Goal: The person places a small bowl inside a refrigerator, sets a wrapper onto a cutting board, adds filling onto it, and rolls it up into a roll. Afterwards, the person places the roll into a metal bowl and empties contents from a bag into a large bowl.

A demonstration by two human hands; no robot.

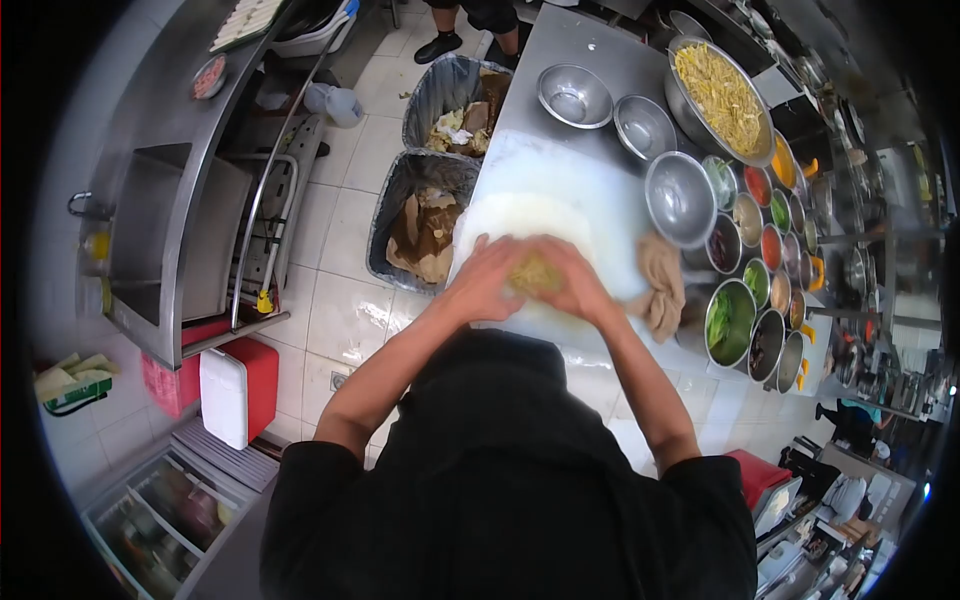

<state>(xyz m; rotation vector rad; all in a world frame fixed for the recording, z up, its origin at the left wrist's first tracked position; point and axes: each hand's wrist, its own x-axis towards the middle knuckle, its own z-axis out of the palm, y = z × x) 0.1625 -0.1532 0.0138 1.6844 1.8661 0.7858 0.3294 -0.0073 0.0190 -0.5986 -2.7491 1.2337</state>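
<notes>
My left hand and my right hand are cupped around a small mound of yellow shredded food. Fingers of both hands curl in against its sides, slightly blurred. Under them lies a pale, roundish sheet, its edge hard to make out against the white cutting board. A crumpled brown cloth rests on the board to the right of my right hand.
Metal bowls stand beyond the board, with a large bowl of yellow strips at the far right. Several ingredient tubs line the right side. Two lined bins flank the table's left; a person's legs show behind them.
</notes>
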